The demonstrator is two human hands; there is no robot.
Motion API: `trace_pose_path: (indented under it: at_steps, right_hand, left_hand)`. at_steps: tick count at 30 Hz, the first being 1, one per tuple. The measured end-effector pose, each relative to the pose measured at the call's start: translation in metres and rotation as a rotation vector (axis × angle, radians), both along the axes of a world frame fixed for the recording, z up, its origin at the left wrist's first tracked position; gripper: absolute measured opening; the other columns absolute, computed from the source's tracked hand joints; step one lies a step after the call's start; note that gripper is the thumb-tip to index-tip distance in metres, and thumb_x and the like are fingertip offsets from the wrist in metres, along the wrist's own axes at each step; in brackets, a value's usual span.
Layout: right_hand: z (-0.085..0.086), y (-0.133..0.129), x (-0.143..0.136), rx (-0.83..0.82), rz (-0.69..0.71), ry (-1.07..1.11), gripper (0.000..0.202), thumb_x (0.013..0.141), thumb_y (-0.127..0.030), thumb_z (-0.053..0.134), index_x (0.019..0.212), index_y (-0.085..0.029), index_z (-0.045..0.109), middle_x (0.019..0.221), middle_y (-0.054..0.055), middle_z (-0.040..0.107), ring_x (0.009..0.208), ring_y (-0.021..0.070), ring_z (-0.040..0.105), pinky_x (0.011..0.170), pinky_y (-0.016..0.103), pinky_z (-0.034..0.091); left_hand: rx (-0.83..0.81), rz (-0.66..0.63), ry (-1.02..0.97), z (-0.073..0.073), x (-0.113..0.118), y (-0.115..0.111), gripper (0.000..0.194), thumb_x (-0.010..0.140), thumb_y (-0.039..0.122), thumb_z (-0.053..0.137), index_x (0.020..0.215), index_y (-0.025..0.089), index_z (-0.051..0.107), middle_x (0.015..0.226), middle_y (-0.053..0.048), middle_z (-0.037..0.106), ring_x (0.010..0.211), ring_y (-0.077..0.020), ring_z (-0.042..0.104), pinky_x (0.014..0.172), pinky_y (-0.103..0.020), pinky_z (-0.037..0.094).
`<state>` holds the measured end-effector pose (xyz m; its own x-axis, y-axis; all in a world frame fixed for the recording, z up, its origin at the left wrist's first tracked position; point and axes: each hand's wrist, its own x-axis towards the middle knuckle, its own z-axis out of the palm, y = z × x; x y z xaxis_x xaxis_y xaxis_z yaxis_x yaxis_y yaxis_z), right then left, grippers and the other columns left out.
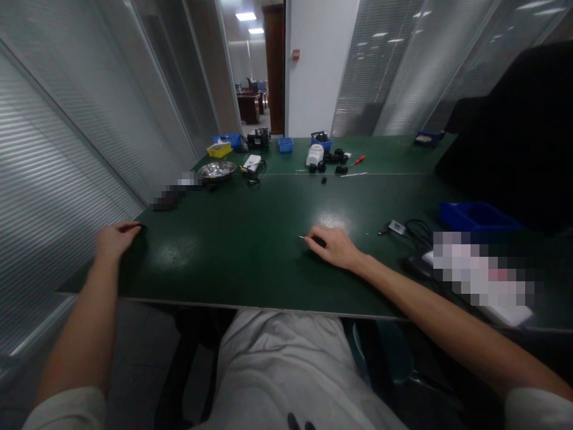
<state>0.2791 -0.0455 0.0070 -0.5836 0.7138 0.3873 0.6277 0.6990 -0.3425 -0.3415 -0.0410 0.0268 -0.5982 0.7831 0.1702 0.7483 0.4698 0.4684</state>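
Note:
My left hand (117,240) is at the left edge of the green table, its fingers pinched together. At their tips shows a small dark thing (142,226), too small to name. Near the middle of the table, my right hand (335,246) rests on the surface with thumb and fingertips closed. A thin, light-coloured tip (301,237) sticks out to the left from this pinch; the remainder is hidden by the fingers. The two hands are far apart, with bare green tabletop (215,245) between them.
Along the back stand a metal bowl (218,171), a yellow tray (219,150), a blue basket (285,144), a white device (314,155) and an orange-handled screwdriver (359,160). To the right lie a cable (418,230), a blue tray (477,216) and a dark mouse (417,266).

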Motion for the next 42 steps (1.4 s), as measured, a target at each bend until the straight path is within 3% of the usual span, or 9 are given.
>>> trace_pose_path:
  at_steps: [10,16,19,23,27,36,42]
  right_hand:
    - [0.0,0.0,0.0,0.0,0.013,-0.003,0.032,0.107,-0.043,0.048,0.097,-0.019,0.066,0.088,0.004,0.071,0.067,0.0143,0.058,0.064,0.029,0.034]
    - [-0.002,0.001,0.001,0.002,0.01,-0.013,0.03,0.107,-0.043,0.049,0.096,-0.02,0.066,0.086,0.003,0.07,0.07,0.0151,0.059,0.065,0.028,0.034]
    - [-0.003,0.002,0.001,-0.007,0.024,-0.011,0.03,0.106,-0.043,0.049,0.096,-0.02,0.066,0.087,0.003,0.07,0.07,0.0152,0.058,0.064,0.029,0.034]
    - [-0.004,0.003,0.002,-0.005,0.021,-0.013,0.03,0.106,-0.043,0.049,0.096,-0.02,0.065,0.088,0.004,0.071,0.069,0.015,0.058,0.064,0.029,0.034]
    - [-0.004,0.002,0.001,-0.001,0.025,-0.019,0.03,0.107,-0.043,0.048,0.097,-0.02,0.065,0.089,0.004,0.071,0.07,0.015,0.058,0.064,0.029,0.034]
    - [-0.002,0.001,0.002,-0.005,0.039,-0.021,0.029,0.107,-0.042,0.048,0.098,-0.02,0.066,0.089,0.004,0.071,0.07,0.015,0.059,0.065,0.029,0.035]
    - [-0.004,0.003,0.002,0.005,0.033,-0.027,0.028,0.107,-0.041,0.049,0.098,-0.02,0.066,0.09,0.004,0.072,0.07,0.015,0.06,0.065,0.028,0.035]
  left_hand:
    - [-0.046,0.026,0.037,0.008,0.018,-0.001,0.02,0.086,0.029,0.07,0.098,0.016,0.08,0.05,0.004,0.052,0.059,-0.0165,0.045,0.062,-0.02,0.029]
    - [0.048,0.062,-0.034,0.011,0.029,-0.006,0.022,0.087,0.026,0.071,0.104,0.014,0.079,0.049,0.007,0.055,0.059,-0.0156,0.048,0.064,-0.02,0.033]
    - [0.072,0.048,-0.001,0.006,0.024,-0.004,0.021,0.088,0.026,0.072,0.103,0.014,0.08,0.052,0.007,0.059,0.061,-0.0155,0.05,0.065,-0.02,0.033]
    - [0.108,-0.026,0.024,-0.004,0.008,0.001,0.021,0.087,0.023,0.073,0.104,0.012,0.079,0.075,0.002,0.072,0.077,-0.0159,0.058,0.069,-0.019,0.036]
    - [0.145,-0.066,0.043,-0.011,-0.005,0.003,0.019,0.085,0.022,0.074,0.101,0.013,0.079,0.08,0.002,0.074,0.085,-0.016,0.06,0.074,-0.018,0.039]
    - [0.088,-0.019,-0.007,-0.004,0.006,0.0,0.031,0.086,0.024,0.073,0.115,0.014,0.078,0.069,0.005,0.069,0.072,-0.0146,0.057,0.068,-0.018,0.037]
    - [0.042,-0.009,0.056,-0.008,0.003,-0.002,0.037,0.09,0.026,0.071,0.125,0.015,0.075,0.066,0.005,0.066,0.064,-0.0138,0.052,0.064,-0.019,0.035]
